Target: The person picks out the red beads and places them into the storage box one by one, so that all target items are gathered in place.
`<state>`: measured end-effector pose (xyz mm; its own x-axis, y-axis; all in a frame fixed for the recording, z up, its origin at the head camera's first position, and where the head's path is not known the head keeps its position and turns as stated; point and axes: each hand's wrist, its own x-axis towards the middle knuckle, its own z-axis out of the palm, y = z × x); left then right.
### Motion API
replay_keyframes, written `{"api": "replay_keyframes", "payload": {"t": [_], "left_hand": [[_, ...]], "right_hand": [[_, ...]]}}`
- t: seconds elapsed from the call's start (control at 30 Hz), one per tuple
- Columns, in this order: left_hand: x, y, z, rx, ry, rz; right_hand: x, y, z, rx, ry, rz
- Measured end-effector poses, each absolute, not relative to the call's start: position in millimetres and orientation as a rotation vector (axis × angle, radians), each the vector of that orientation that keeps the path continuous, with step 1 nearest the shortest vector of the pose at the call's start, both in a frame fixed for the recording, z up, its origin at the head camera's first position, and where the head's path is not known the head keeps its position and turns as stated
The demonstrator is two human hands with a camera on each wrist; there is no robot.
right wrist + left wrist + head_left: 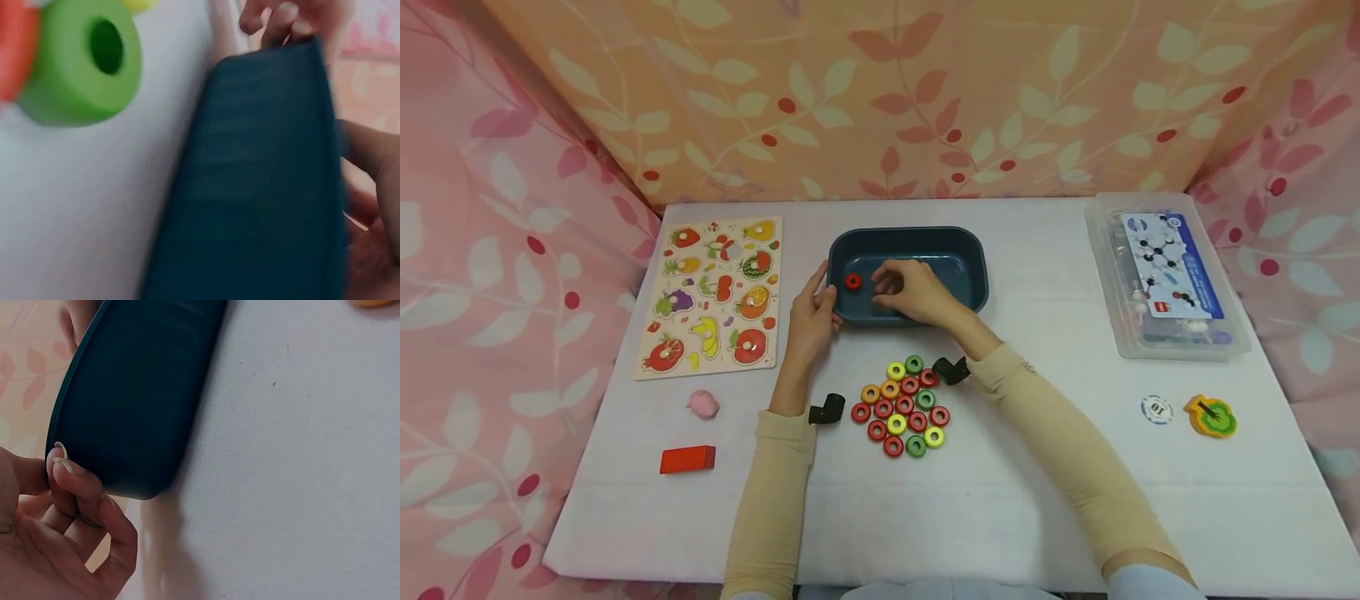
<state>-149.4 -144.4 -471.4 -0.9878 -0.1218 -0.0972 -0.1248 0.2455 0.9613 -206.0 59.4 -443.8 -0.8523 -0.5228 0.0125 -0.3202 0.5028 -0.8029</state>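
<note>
A dark blue rectangular tray (955, 318) stands near the back middle of the table. My left hand (811, 325) grips its left end, and the left wrist view shows the curled fingers (81, 478) at the rim. Over the tray's inside is my right hand (917, 292), its fingers bent loosely with nothing visible between them. Just left of those fingertips a red ring (847, 282) lies in the tray. In front of the tray, several red, green, yellow and orange rings (877, 413) are grouped between my forearms. One green ring (69, 87) shows close up in the right wrist view.
A fruit puzzle board (737, 329) lies at the left, with a pink lump (703, 404) and a red block (687, 460) before it. At the right are a clear plastic box (1172, 275), a white round chip (1157, 409) and a yellow-green tree piece (1212, 417).
</note>
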Motion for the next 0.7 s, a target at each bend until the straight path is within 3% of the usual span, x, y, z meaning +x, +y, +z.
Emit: {"api": "replay_keyframes", "payload": {"t": [0.33,0.7], "left_hand": [[-148.9,-144.4,-472.7,-0.265,2.521,1.902],[-149.7,-142.7,-474.7,-0.260,2.502,1.925]], "right_hand": [[-145.5,105.6,-418.7,-0.930,2.450,-1.318],[-118.8,138.9,-459.3,-0.853,2.416,-1.028]]}}
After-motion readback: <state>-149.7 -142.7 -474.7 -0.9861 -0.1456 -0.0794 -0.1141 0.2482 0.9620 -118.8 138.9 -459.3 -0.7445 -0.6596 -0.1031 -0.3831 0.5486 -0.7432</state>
